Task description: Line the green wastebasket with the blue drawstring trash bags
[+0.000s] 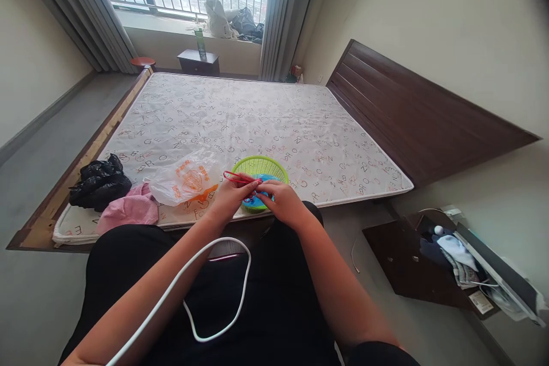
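My left hand is closed in a pinch on a thin red cord, whose loop sticks out to the left above the fingers. Meeting it from the other side, my right hand pinches at the cord's other end, where the fingertips of both hands nearly touch. Small details between the fingertips are too fine to make out. Just beyond and below the hands sits a green plastic basket with something blue in it, partly covered by my hands.
On the letter-print mattress lie a clear plastic bag with orange print, a pink cloth item and a black plastic bag. A white cable loops over my lap. A dark cabinet stands at the right.
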Action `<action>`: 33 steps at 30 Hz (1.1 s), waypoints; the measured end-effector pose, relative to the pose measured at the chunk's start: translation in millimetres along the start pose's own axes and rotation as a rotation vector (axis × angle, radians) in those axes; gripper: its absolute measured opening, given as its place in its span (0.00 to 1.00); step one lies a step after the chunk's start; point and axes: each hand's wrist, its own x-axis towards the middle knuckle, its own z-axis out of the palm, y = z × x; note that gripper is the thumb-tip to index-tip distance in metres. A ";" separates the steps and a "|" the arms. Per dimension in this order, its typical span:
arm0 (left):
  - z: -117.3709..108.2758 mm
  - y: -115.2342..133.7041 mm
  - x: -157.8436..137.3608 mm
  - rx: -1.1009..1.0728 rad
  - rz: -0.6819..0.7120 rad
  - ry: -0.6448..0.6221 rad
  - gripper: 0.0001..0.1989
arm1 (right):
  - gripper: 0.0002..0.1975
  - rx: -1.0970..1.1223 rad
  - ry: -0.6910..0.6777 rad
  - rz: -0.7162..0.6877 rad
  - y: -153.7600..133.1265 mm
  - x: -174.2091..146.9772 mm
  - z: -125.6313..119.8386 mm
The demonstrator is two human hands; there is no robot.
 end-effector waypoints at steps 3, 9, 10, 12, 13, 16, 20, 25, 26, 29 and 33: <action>-4.6 3.3 -0.5 -0.002 0.020 0.017 0.20 | 0.15 -0.038 -0.034 -0.057 6.1 -2.4 -0.4; -15.6 0.7 1.2 0.283 0.146 0.021 0.13 | 0.12 -0.055 0.139 -0.012 5.2 -2.8 -5.4; -15.9 0.7 0.4 0.352 0.176 0.000 0.10 | 0.12 -0.056 0.184 -0.007 4.3 -1.2 -5.7; -14.3 2.6 -2.5 0.482 0.251 -0.056 0.06 | 0.13 -0.025 0.217 -0.026 3.3 3.9 -5.0; -12.7 4.4 -4.4 0.539 0.302 -0.091 0.04 | 0.14 0.014 0.203 -0.038 3.4 7.2 -4.0; -7.8 9.6 -9.7 0.646 0.481 -0.185 0.05 | 0.16 0.182 0.124 0.036 6.9 17.9 0.2; -7.2 7.8 -11.2 0.733 0.664 -0.196 0.06 | 0.15 0.359 0.033 0.248 18.1 27.3 4.7; -11.5 -1.2 -7.6 0.765 0.840 -0.164 0.06 | 0.19 0.696 -0.049 0.364 34.3 26.8 7.2; -12.1 -1.9 -6.8 0.773 0.846 -0.180 0.06 | 0.20 0.756 -0.051 0.380 36.5 26.1 7.6; -13.8 -1.9 -4.9 0.786 0.820 -0.258 0.07 | 0.20 0.869 -0.066 0.404 40.9 24.9 9.2; -15.6 -1.7 -4.2 0.789 0.795 -0.314 0.08 | 0.19 0.886 -0.060 0.419 46.1 25.6 13.3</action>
